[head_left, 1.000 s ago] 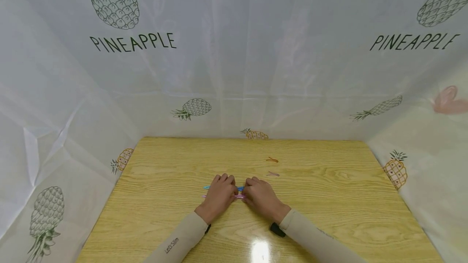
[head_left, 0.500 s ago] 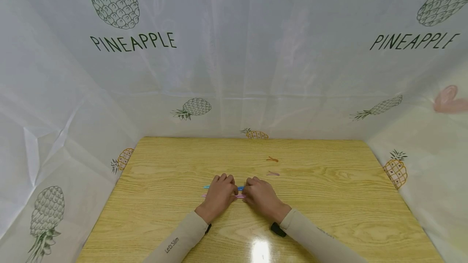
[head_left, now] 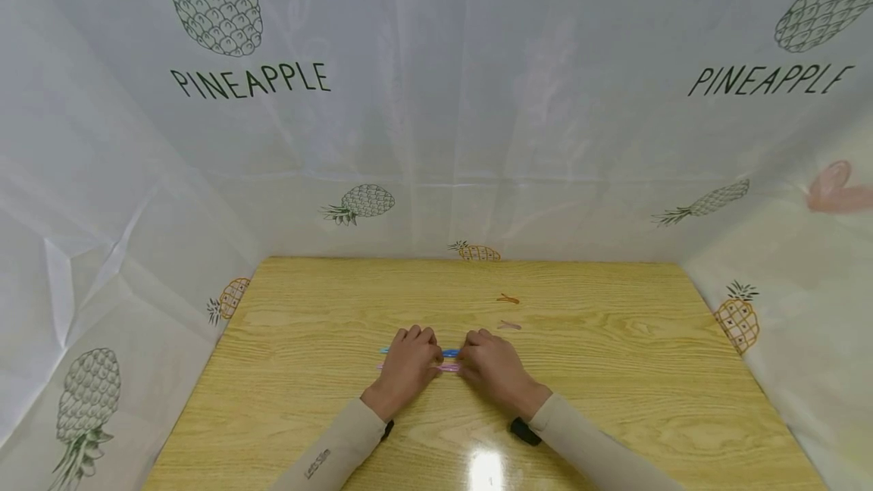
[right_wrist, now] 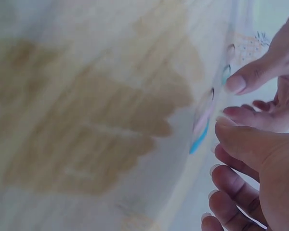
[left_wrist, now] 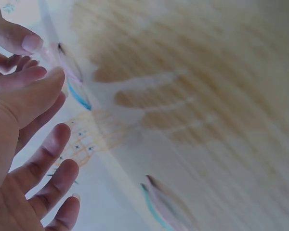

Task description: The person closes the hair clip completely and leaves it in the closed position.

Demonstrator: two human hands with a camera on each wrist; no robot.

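My left hand (head_left: 409, 358) rests low over the table with loosely bent fingers, covering most of a teal hair clip (head_left: 385, 351) and a pink one; their ends show at its left. Between the hands lie a blue hair clip (head_left: 450, 353) and, just nearer, a pink hair clip (head_left: 447, 368). My right hand (head_left: 498, 366) is at the right ends of this middle pair. In the right wrist view its thumb (right_wrist: 226, 126) is close beside the blue clip (right_wrist: 199, 139). Gaps show between thumb and forefinger, with no clip visible inside either hand.
Farther back on the wooden table (head_left: 614, 385) lie an orange hair clip (head_left: 508, 298) and a pale pink hair clip (head_left: 509, 325). White cloth (head_left: 436, 135) printed with pineapples hangs around the back and sides. A black wrist device (head_left: 524, 431) sits under the right sleeve.
My right hand has shifted slightly right, so more of the middle blue and pink clips shows. The left hand stays nearly in place, and the clips farther back have not moved.
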